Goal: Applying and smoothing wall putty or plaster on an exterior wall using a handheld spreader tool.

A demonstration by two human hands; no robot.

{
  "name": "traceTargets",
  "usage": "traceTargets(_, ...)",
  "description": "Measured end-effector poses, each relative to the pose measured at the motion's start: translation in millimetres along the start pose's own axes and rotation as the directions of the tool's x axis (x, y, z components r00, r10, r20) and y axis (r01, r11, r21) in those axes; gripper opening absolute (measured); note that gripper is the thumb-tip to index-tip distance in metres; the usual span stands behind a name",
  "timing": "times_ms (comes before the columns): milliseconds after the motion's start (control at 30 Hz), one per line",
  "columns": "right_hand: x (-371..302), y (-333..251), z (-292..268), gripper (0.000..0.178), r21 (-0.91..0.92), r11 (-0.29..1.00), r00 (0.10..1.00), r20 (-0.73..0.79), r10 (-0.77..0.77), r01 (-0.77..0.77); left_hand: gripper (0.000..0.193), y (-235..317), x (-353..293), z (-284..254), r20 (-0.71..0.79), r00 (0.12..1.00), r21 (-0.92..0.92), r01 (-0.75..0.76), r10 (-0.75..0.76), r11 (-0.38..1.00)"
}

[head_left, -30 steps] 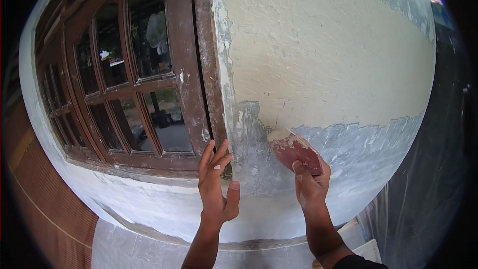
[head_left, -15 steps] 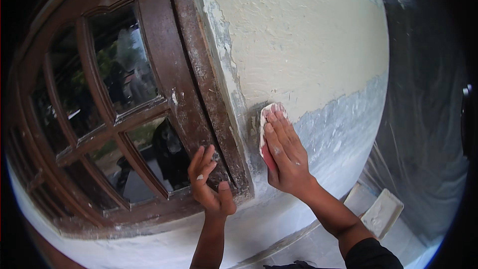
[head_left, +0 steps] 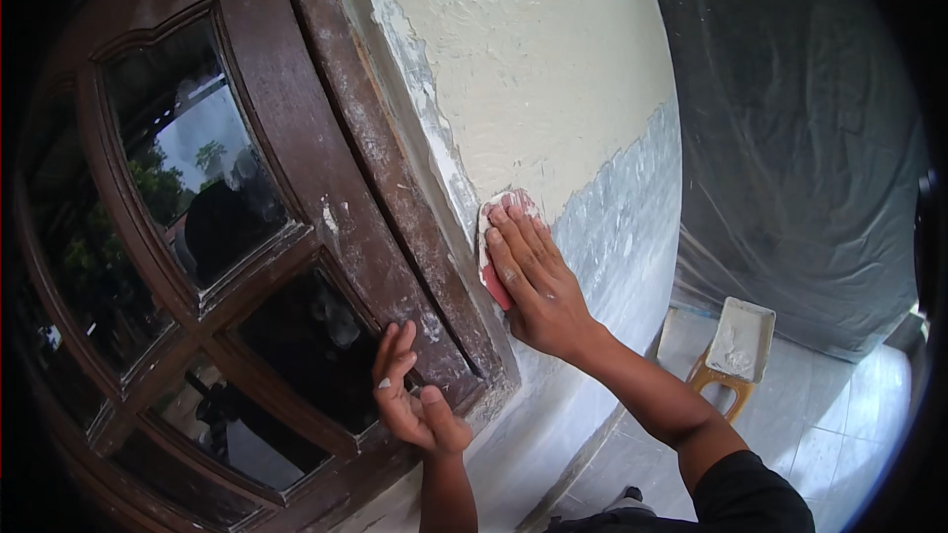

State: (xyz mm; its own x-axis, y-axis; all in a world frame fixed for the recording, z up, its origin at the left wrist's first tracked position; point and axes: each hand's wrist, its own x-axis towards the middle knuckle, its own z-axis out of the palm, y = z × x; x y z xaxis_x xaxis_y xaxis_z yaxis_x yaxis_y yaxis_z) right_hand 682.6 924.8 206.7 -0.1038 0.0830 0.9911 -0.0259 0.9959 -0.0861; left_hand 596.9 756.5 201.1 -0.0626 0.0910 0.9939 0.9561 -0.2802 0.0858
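Observation:
My right hand [head_left: 546,298] presses a red putty spreader [head_left: 494,282] against the wall, fingers laid flat along its back. White putty coats the spreader's upper end and edge. It sits at the lower left corner of a cream putty patch [head_left: 543,89], close to the window frame. Below that patch the wall [head_left: 617,207] is bare grey with whitish smears. My left hand [head_left: 420,405] is empty, its fingers half curled and apart, in front of the lower corner of the brown wooden window [head_left: 341,202]. A spot of putty marks one of its fingers.
A pale tray [head_left: 743,331] with putty in it rests on a yellowish stool [head_left: 718,387] on the tiled floor [head_left: 800,424], to the lower right. Dark plastic sheeting [head_left: 790,128] covers something large beyond the wall's edge. Putty specks dot the window's frame.
The view has shifted, bringing more of the floor, stool and sheeting into sight. My right hand keeps the spreader on the wall, now nearer the window frame. My left hand remains open.

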Motion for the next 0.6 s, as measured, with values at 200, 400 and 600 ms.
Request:
traceTargets(200,-15.3,-5.4,-3.4,0.06,-0.051,0.998,0.995,0.087,-0.038,0.042,0.033,3.2,-5.9,-10.7,-0.011,0.998,-0.11,0.066,-0.068,0.992)
traceTargets(400,1.6,-2.0,-2.7,0.057,-0.055,0.998,0.997,-0.073,-0.023,0.019,0.033,6.3,-9.6,-9.5,-0.038,0.996,-0.112,0.076,-0.08,0.991)
traceTargets(600,-14.2,-0.6,-8.9,0.057,-0.044,0.997,0.998,0.023,-0.058,0.059,0.033,7.0,-12.6,-9.1,-0.018,0.994,-0.137,0.101,-0.105,0.985)
